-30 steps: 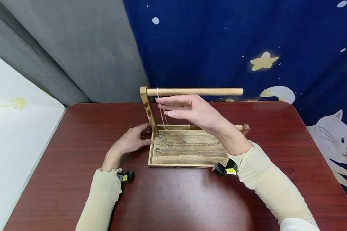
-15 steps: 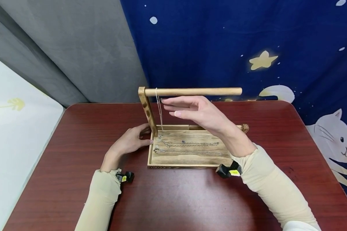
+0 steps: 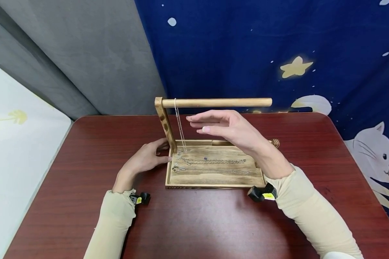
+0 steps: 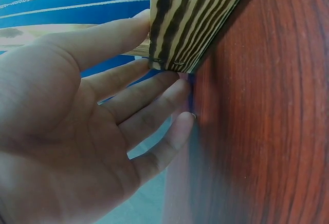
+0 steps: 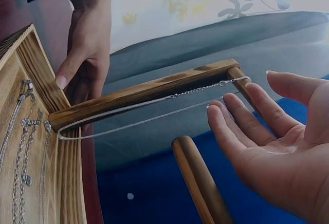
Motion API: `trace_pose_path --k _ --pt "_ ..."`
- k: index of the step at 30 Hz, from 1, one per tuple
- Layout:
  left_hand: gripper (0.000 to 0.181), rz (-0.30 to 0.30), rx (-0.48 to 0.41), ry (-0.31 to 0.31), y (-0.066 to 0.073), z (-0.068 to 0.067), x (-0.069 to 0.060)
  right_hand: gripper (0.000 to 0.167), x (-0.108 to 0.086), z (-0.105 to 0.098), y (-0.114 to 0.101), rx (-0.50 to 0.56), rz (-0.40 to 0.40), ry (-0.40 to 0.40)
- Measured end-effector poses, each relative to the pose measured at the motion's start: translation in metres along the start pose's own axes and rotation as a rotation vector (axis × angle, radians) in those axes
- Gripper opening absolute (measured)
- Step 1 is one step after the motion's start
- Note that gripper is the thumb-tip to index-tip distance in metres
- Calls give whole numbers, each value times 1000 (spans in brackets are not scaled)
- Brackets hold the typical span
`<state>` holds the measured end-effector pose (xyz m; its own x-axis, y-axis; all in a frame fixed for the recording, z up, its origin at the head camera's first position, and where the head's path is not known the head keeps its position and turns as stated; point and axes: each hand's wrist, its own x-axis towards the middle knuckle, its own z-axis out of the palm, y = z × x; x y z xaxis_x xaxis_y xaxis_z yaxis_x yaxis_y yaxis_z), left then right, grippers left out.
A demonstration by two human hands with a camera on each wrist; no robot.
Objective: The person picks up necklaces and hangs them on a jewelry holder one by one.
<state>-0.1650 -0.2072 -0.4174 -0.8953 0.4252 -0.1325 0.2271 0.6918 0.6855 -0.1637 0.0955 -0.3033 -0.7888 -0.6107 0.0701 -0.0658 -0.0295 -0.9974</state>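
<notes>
A wooden jewelry stand has an upright post (image 3: 165, 122), a round bar (image 3: 217, 103) and a shallow tray (image 3: 210, 186). One thin silver necklace (image 5: 195, 88) hangs in a loop from the bar near the post, its lower end down by the tray. My left hand (image 3: 144, 157) holds the tray's left end at the back corner, thumb on the rim and fingers outside the wall. Just right of the hanging necklace, my right hand (image 3: 235, 128) hovers under the bar with fingers extended, holding nothing. Several silver chain necklaces (image 3: 214, 162) lie lengthwise in the tray.
The stand sits on a reddish-brown table (image 3: 201, 223). Behind the table hang a grey curtain (image 3: 94, 54) and a blue star-patterned curtain (image 3: 227, 46). The bar's right end is free, with no post under it. A white surface (image 3: 16, 136) lies at the left.
My right hand has drawn away to the right from the necklace, its fingers coming off it. The necklace sways slightly on the bar. My left hand stays at the tray.
</notes>
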Motion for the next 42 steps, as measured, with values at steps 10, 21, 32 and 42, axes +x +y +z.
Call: trace_pose_path --k 10,21,32,42 --pt "67 -10 -7 -9 1 0 -1 33 -10 -7 3 5 10 10" --pt "65 -11 -4 1 -1 0 -1 30 -25 -15 3 -46 44 42" --pt "67 -12 -6 -2 -1 1 -1 32 -43 -23 5 -78 44 41" --pt "66 -10 -13 -6 1 -1 -1 36 -54 -31 9 -132 27 47"
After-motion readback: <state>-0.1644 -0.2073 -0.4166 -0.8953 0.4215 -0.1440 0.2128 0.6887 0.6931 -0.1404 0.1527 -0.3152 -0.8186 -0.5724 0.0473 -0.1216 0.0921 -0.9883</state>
